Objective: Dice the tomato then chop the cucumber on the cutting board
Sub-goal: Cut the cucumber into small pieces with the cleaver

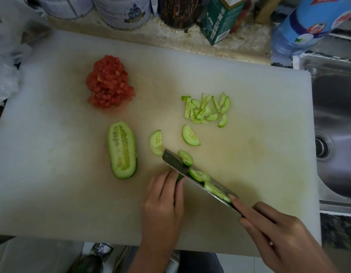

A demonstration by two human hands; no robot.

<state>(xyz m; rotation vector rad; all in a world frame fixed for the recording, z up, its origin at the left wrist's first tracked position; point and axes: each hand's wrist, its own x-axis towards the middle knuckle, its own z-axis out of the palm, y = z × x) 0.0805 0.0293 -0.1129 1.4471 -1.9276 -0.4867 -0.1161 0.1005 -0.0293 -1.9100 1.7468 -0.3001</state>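
Note:
A white cutting board (249,174) fills the view. Diced tomato (108,82) lies piled at its upper left. A cucumber half (122,150) lies cut side up in the middle. Half-moon cucumber slices (190,135) and a heap of thin cucumber strips (206,109) lie to its right. My right hand (282,233) grips the handle of a knife (177,161), whose blade carries several cucumber slices (199,175). My left hand (163,205) holds the small remaining cucumber end (179,177) against the blade with curled fingers; that piece is mostly hidden.
Tins (123,10), a dark jar (179,11) and a green carton (220,20) stand behind the board. A blue bottle (312,24) stands at the back right. A steel sink (336,125) lies right of the board. A plastic bag (5,56) sits at the left.

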